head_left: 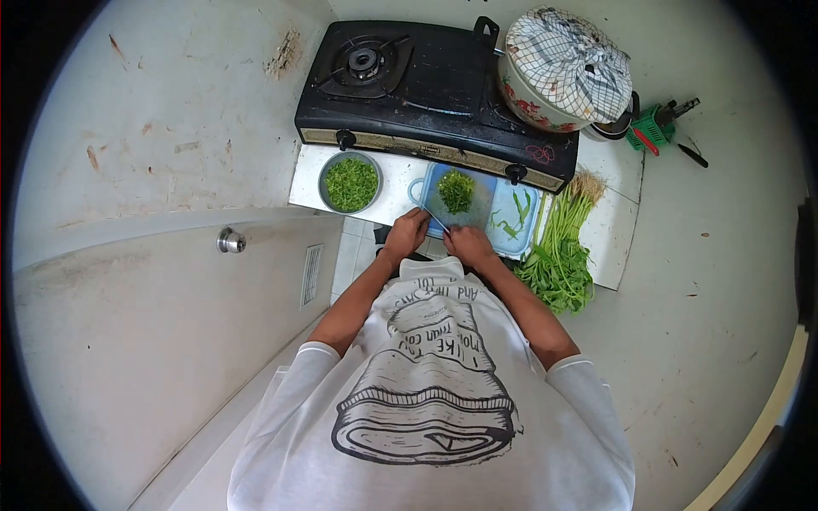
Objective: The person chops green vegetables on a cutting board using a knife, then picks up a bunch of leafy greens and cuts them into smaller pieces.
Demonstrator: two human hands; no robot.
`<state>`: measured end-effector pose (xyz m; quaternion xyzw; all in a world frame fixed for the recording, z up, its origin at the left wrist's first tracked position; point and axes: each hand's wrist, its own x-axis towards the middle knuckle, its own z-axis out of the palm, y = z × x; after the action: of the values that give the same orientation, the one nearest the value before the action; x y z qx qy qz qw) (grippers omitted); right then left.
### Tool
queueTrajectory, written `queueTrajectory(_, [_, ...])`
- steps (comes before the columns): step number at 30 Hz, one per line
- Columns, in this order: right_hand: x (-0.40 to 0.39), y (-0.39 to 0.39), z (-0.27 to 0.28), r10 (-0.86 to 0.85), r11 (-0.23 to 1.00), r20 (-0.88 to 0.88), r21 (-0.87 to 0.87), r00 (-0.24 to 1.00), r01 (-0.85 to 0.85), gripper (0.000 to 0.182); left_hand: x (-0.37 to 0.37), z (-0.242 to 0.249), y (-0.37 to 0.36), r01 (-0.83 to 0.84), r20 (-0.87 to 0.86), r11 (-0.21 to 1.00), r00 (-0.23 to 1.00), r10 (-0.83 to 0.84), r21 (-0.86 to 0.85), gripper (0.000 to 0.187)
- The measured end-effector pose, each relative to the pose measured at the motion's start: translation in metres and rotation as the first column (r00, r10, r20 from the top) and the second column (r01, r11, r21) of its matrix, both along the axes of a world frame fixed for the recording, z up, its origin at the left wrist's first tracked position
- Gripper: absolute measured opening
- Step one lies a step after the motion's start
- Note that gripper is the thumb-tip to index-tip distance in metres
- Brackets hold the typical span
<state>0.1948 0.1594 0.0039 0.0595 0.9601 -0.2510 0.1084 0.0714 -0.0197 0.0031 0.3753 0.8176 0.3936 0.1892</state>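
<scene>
My right hand [469,244] is closed round the handle end of a knife [435,220] at the near edge of a blue cutting board [479,183]. The thin blade slants up and left towards my left hand [407,232], whose fingers are bent together beside the board's lower left corner; what they hold is hidden. A small pile of chopped greens [457,191] lies on the board. To its right, a light blue tray [534,220] bears a few loose green leaves [514,223].
A grey bowl [323,194] of chopped greens stands left. Behind is a black gas stove [443,68] carrying a cloth-covered pot [528,100]. Long leafy stalks [562,230] overhang the counter at right. A green basket [652,129] with utensils sits farther right.
</scene>
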Motion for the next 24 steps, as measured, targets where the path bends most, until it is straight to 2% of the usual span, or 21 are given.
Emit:
queueTrajectory(3, [-0.004,-0.003,0.002,-0.033,0.999,-0.006,0.03,0.999,0.033,0.039,0.0,0.003,0.001,0.005,-0.031,1.0,1.0,-0.004,0.021,0.019])
queueTrajectory(7, [0.006,0.0,0.005,-0.012,0.998,0.002,0.065,1.0,0.012,0.042,0.002,0.005,0.001,-0.041,0.02,0.998,0.999,0.04,0.048,0.017])
queueTrajectory(13, [0.017,0.007,0.01,-0.056,0.998,0.051,0.034,0.997,0.055,0.039,0.002,0.002,0.001,-0.038,-0.005,0.998,0.999,0.038,0.047,0.012])
queueTrajectory(24, [0.012,0.0,0.01,0.026,0.999,-0.032,0.039,0.999,-0.025,0.039,0.003,0.002,0.001,-0.019,-0.046,0.999,0.999,0.022,0.051,0.01])
